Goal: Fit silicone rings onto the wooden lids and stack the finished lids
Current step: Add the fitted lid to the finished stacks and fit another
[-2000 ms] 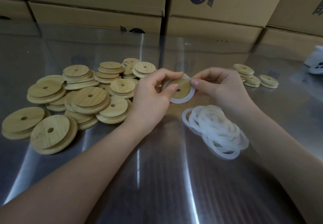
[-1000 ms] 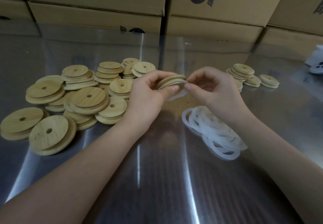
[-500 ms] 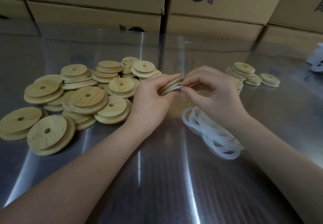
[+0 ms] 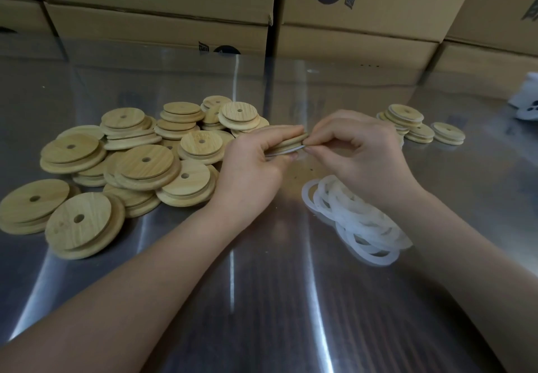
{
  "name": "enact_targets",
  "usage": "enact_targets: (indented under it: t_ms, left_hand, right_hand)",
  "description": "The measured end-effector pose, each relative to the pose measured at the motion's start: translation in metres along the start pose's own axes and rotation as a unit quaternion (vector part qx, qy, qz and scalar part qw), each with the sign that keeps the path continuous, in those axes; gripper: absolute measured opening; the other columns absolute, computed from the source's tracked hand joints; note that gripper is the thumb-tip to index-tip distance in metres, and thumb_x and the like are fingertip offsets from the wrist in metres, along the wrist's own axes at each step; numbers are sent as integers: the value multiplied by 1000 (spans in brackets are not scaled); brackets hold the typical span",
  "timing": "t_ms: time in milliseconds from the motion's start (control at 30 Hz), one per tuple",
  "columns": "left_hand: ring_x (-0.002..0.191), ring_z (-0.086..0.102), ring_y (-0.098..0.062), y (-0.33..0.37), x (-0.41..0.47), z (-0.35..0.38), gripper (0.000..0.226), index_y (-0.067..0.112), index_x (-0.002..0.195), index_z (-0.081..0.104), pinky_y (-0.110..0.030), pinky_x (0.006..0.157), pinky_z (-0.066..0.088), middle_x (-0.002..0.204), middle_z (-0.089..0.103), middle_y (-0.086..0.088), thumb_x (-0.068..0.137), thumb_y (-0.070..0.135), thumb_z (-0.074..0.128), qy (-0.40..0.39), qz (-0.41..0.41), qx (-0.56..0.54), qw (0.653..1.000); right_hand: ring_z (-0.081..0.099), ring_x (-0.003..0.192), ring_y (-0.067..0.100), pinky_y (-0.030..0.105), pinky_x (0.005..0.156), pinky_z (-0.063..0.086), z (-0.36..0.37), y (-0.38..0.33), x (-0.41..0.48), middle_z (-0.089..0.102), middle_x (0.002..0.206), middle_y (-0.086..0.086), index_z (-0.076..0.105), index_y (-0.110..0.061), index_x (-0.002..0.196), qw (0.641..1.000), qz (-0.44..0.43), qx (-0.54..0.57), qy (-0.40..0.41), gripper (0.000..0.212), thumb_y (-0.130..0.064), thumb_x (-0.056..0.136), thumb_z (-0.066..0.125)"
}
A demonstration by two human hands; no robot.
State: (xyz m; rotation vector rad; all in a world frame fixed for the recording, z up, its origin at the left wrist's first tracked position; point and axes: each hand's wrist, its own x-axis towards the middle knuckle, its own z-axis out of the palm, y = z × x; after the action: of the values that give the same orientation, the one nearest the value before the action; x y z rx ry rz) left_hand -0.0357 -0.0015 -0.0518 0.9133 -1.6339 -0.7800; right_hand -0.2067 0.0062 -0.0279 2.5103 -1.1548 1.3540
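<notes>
Backdrop, top of frame: brown corrugated cardboard cartons [image 4: 163,0], stacked in rows, dark printed logos and characters on the fronts, standing directly behind the table's far edge.

Surface: reflective brushed stainless-steel table [image 4: 262,300], fills mid and lower frame. Carton reflections in the far part, bright light streaks in the near part.

Contents:
- Left-centre: heap of round pale wooden lids [image 4: 145,163], each w/ a small centre hole and a stepped rim. They overlap, several sit in low stacks.
- Lower right of centre: pile of translucent white silicone rings [image 4: 358,221], overlapping, flat on the table, partly hidden under the right wrist.
- Upper right: group of ringed wooden lids [image 4: 404,116] in low stacks, white band at each rim, well apart from the heap.
- Far right edge: white object [image 4: 527,101] w/ dark spots, cut off by the frame. Can't tell what it is.
- Centre: single wooden lid [image 4: 288,144], seen edge-on, held clear of the table between both hands. Thin white ring [image 4: 279,152] shows as a strip along its lower edge.

Hands:
- Left hand [image 4: 250,166]: fingers curled over the lid's top, thumb beneath, clamped on it.
- Right hand [image 4: 361,151]: thumb and forefinger tips pinched together at the lid's right edge, on the ring; other fingers curled behind.
- Forearms bare, entering from the bottom corners.
</notes>
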Motion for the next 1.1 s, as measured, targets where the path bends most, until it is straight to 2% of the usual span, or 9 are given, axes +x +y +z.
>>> enact_targets:
  t_ms: [200, 333, 467, 633, 767, 867, 967, 1100]
  left_hand:
    - [109, 64, -3, -2, -1, 0, 37, 17, 119, 70, -31, 101, 50, 111, 72, 7, 85, 2, 71, 0, -7, 11, 1000]
    - [103, 66, -3, -1, -1, 1, 32, 22, 115, 72, -32, 98, 51, 104, 73, 9, 86, 8, 71, 6, -32, -16, 999]
    - [100, 66, -7, 1, 0, 0, 23, 22, 106, 72, -29, 93, 53, 100, 72, 8, 89, 8, 67, 4, -49, -67, 997]
    - [96, 66, -10, 1, 1, -2, 20, 20, 100, 71, -27, 88, 54, 97, 71, 4, 89, 4, 67, 7, -57, -121, 991]
    - [94, 68, -10, 1, 2, -5, 22, 21, 97, 69, -28, 85, 55, 95, 72, 4, 83, 4, 73, -1, -46, -87, 995]
    - [85, 68, -4, 1, 1, -4, 23, 25, 87, 64, -28, 78, 56, 85, 71, 9, 80, 7, 76, 17, -20, 8, 1000]
    - [79, 64, -2, 0, 0, -2, 19, 21, 84, 63, -32, 70, 54, 79, 68, 12, 77, 11, 77, 40, 1, 89, 995]
    - [76, 64, 0, -1, 1, -1, 20, 20, 81, 65, -32, 69, 54, 76, 67, 14, 76, 7, 78, 60, 1, 94, 994]
  right_hand:
    - [66, 77, 19, 27, 71, 53, -2, 0, 1, 69, 80, 9, 74, 0, 80, 1000, 15, 8, -18, 3, 3, 80, 75]
    - [65, 78, 14, 26, 72, 53, 1, -1, -1, 69, 81, 4, 73, -2, 84, 999, 52, 7, -10, 3, -2, 82, 74]
    - [68, 83, 14, 33, 78, 57, 6, -2, -3, 70, 86, 3, 71, -4, 90, 990, 123, 68, 3, 7, -3, 84, 73]
    - [69, 82, 14, 30, 77, 58, 13, -7, -4, 70, 86, 1, 69, -7, 89, 975, 178, 125, 34, 7, -4, 84, 73]
    - [69, 78, 13, 33, 75, 58, 14, -8, -5, 70, 81, 2, 71, -6, 85, 985, 145, 82, 55, 3, -3, 83, 73]
    - [68, 78, 20, 39, 72, 57, 14, -7, -5, 70, 81, 8, 72, 0, 83, 995, 82, 31, 43, 1, 0, 82, 71]
    - [67, 77, 25, 42, 68, 55, 15, -6, -6, 69, 79, 10, 71, 1, 79, 999, 39, 1, 35, 2, 3, 80, 71]
    - [66, 76, 25, 38, 67, 55, 14, -6, -6, 68, 78, 12, 70, 2, 77, 999, 16, -14, 33, 4, 6, 78, 71]
